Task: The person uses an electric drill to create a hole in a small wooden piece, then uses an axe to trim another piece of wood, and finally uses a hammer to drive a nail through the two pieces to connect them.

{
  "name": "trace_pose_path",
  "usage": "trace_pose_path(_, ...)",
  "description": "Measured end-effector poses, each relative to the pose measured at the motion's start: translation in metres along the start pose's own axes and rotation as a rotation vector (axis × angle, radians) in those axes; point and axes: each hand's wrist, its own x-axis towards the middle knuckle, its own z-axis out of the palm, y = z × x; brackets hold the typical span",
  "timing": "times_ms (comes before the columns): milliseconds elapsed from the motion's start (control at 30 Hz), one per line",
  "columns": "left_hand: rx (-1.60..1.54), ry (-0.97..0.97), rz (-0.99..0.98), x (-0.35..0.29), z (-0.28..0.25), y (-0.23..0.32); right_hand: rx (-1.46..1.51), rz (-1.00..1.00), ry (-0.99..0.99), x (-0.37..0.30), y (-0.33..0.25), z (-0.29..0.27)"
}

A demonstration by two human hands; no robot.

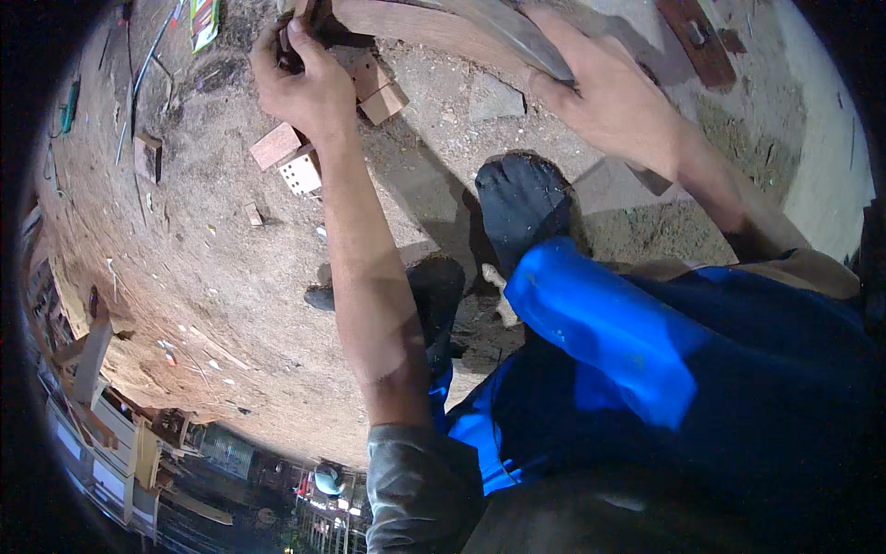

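Note:
My left hand [314, 88] is at the upper left, its fingers and thumb curled round a dark piece beside the end of a long reddish-brown wooden plank [415, 25]. What exactly it grips is mostly hidden by the fingers. Across the plank's right part lies my right hand [614, 97], with thumb and fingers on either side of a greyish-brown length of wood [517, 35]. Below my left hand are small wooden blocks: a reddish one [275, 145], a pale one with dark holes [300, 174] and another pair [380, 102].
My dark-covered feet [524, 198] stand on the dusty ground. A dark brown wooden piece with a metal fitting [699, 39] lies at the upper right. Left are a small block [148, 157] and a green-handled tool [69, 106]. Stacked timber [120, 434] is at the lower left.

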Motion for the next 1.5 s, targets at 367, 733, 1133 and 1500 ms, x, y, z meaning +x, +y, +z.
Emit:
trace_pose_path(367, 0.227, 0.007, 0.132, 0.001, 0.002, -0.003, 0.062, -0.245, 0.201, 0.002, 0.012, 0.013)
trace_pose_path(733, 0.265, 0.014, 0.158, 0.0, -0.001, 0.003, 0.0, -0.198, 0.173, 0.0, 0.008, 0.009)
trace_pose_path(1133, 0.153, 0.001, -0.022, -0.002, -0.004, 0.006, 0.047, -0.138, 0.096, -0.011, -0.018, -0.004)
trace_pose_path(1500, 0.141, 0.064, -0.051, -0.008, -0.001, 0.011, -0.084, -0.385, 0.077, -0.002, -0.047, -0.016)
